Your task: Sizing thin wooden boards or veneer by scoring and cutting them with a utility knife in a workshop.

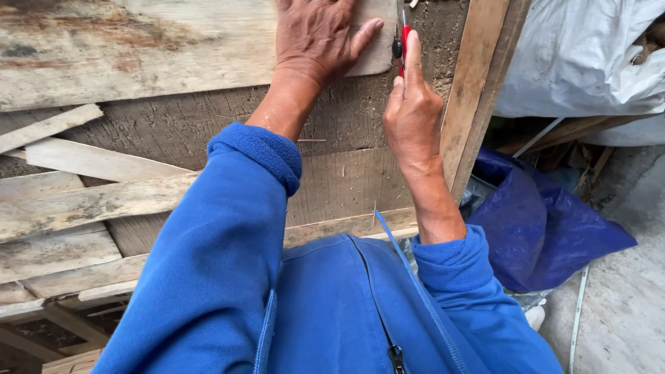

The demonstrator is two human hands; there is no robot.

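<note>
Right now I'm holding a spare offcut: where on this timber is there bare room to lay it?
Bare: the weathered plank left of the left hand. Crowded: right hand with the red tool against the upright batten; loose slats pile lower left.

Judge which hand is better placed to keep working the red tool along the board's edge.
Right. The right hand already grips the red tool at the board edge, while the left hand lies flat on the board, pinning it.
</note>
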